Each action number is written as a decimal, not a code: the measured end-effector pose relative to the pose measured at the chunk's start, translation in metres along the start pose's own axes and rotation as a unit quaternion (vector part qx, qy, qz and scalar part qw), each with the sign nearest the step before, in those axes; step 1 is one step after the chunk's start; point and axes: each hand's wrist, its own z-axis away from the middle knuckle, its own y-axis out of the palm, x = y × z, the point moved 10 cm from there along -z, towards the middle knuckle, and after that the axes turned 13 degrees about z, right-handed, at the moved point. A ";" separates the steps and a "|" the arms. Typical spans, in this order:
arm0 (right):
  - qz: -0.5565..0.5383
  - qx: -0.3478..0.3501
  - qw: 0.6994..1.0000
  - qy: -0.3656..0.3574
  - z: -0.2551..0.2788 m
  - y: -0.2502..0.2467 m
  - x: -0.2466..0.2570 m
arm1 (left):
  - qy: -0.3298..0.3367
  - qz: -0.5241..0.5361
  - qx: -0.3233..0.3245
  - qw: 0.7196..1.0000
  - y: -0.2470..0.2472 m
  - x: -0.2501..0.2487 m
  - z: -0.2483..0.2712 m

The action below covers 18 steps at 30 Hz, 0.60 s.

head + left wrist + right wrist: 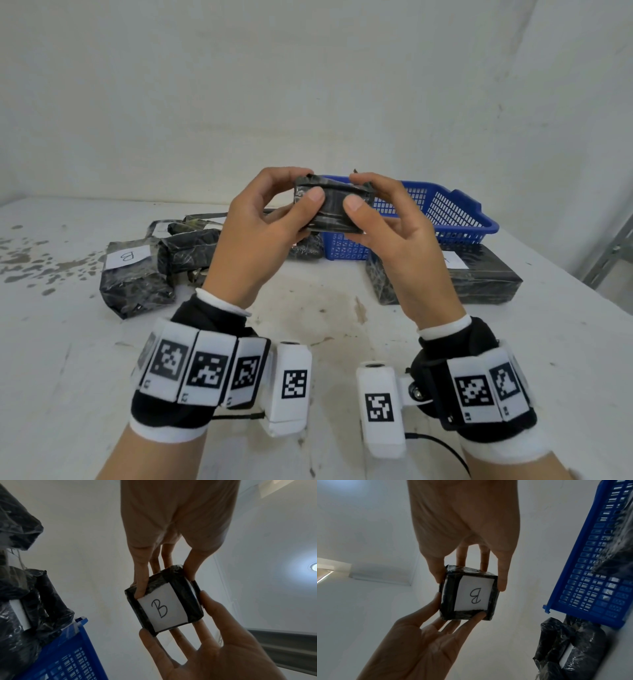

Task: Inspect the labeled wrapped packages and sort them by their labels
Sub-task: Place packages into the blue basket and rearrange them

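Note:
I hold a small black-wrapped package [330, 209] up above the table, between both hands. My left hand [308, 185] pinches its left end with thumb and fingers, and my right hand [356, 190] pinches its right end the same way. Its white label faces away from the head camera. In the wrist views the label [161, 608] [474, 595] reads "B". On the table at the left lies another black package [135, 277] whose label [126, 257] also reads "B".
A blue mesh basket [455, 212] stands at the back right of the white table [308, 325]. A pile of black wrapped packages [191, 246] lies behind my left hand. A large flat black package [479, 281] lies in front of the basket, its label partly hidden.

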 end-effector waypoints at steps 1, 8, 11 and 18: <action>-0.004 -0.003 1.000 0.000 0.000 0.000 0.000 | 0.003 -0.001 0.001 1.000 0.000 0.000 0.000; -0.020 0.054 0.998 0.029 0.004 0.007 0.001 | 0.040 0.013 0.011 0.999 -0.001 -0.001 -0.001; -0.049 0.074 0.996 0.030 0.005 0.007 0.003 | 0.045 0.010 0.010 0.999 -0.002 -0.003 -0.002; -0.066 0.010 0.998 -0.002 0.003 -0.001 0.004 | -0.015 -0.015 -0.039 0.999 -0.012 0.006 -0.002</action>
